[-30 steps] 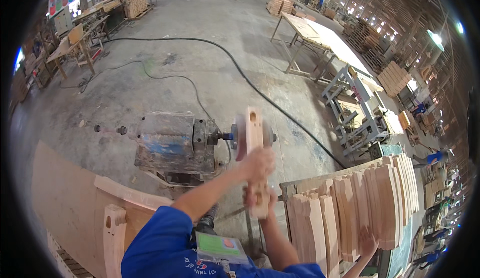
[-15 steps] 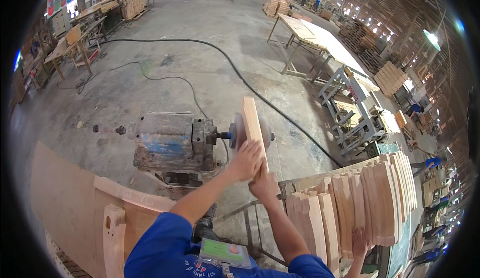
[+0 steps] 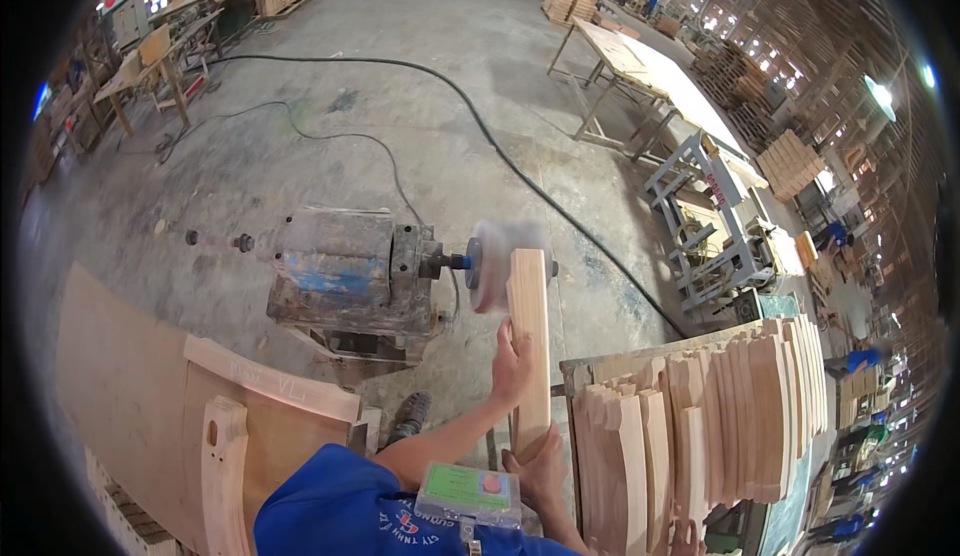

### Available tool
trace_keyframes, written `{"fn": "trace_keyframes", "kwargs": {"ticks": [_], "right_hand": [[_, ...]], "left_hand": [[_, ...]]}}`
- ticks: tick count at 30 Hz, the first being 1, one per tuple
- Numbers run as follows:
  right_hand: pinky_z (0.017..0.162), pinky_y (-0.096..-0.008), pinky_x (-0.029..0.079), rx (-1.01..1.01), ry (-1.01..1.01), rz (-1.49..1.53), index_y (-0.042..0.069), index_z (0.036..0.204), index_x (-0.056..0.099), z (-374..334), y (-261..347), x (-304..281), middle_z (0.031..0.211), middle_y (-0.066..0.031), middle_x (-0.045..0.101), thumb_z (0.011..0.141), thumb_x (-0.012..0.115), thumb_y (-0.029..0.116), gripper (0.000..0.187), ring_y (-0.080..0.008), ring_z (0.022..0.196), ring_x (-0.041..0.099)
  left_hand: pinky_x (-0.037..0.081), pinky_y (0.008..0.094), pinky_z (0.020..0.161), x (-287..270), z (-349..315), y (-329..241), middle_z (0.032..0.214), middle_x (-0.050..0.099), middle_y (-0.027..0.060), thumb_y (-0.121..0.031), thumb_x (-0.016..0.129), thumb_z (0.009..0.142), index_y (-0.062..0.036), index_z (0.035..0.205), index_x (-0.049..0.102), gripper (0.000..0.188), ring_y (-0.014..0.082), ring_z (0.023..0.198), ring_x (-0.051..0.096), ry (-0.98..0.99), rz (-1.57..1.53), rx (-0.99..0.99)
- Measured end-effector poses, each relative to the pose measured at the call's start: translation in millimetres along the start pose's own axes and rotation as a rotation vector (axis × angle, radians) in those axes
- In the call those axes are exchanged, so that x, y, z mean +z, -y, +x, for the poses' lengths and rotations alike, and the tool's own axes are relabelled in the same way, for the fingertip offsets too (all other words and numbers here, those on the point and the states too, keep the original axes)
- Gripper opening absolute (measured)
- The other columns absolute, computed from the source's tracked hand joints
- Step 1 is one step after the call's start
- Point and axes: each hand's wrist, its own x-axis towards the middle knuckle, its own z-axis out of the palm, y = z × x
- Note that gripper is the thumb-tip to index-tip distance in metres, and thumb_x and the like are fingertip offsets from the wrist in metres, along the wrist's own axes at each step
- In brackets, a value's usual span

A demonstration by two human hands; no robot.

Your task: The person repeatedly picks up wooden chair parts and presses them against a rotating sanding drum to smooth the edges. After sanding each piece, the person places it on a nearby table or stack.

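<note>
A pale wooden board (image 3: 531, 341) points away from me, its far end overlapping a blurred, spinning sanding drum (image 3: 490, 268); whether they touch I cannot tell. My left hand (image 3: 512, 366) is closed round the board's left edge, partway along. Near the close end, my right hand (image 3: 541, 466) grips the board from below and the right side. The drum sits on the shaft of a worn grey-and-blue motor (image 3: 335, 271) to the left.
At right stands a row of curved wooden pieces (image 3: 715, 426), with another person's hand (image 3: 688, 538) at its near edge. A plywood panel with wooden parts (image 3: 270, 383) lies left. A black cable (image 3: 480, 121) crosses the concrete floor; a machine frame (image 3: 700, 196) stands beyond.
The board has come back toward me and turned to show a broader face. My left hand moved from its top to its left edge. The other person's hand shifted nearer, and one piece sticks out.
</note>
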Motion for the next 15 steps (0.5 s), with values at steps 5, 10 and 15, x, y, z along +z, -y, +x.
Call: {"fn": "trace_keyframes", "kwargs": {"ticks": [5, 10, 15], "right_hand": [[0.095, -0.0473, 0.059, 0.168, 0.776, 1.259, -0.006, 0.152, 0.041, 53, -19, -20, 0.134, -0.0223, 0.064, 0.087, 0.08, 0.024, 0.081, -0.033, 0.121, 0.068], [0.076, -0.0438, 0.063, 0.09, 0.356, 0.537, 0.004, 0.144, 0.048, 65, -19, -8, 0.117, -0.0144, 0.064, 0.085, 0.077, 0.007, 0.066, -0.0264, 0.094, 0.07], [0.066, -0.0388, 0.062, 0.298, 0.498, 0.838, 0.008, 0.131, 0.053, 63, -30, -2, 0.104, -0.0069, 0.065, 0.081, 0.081, 0.004, 0.058, -0.0218, 0.081, 0.07]], "left_hand": [[0.045, 0.0434, 0.108, 4, 40, 5, 0.127, 0.065, 0.0227, -0.032, 0.049, 0.113, -0.0009, 0.155, 0.048, 0.052, 0.0362, 0.119, 0.061, 0.047, -0.421, -0.168], [0.035, 0.0526, 0.123, -7, 33, -2, 0.16, 0.042, 0.027, -0.026, 0.053, 0.11, -0.0055, 0.155, 0.053, 0.049, 0.0488, 0.146, 0.041, 0.073, 0.453, 0.588], [0.027, 0.0571, 0.13, -27, 39, -10, 0.174, 0.026, 0.0227, -0.014, 0.06, 0.099, -0.0093, 0.149, 0.061, 0.05, 0.0512, 0.16, 0.023, 0.254, 0.519, 0.693]]}}
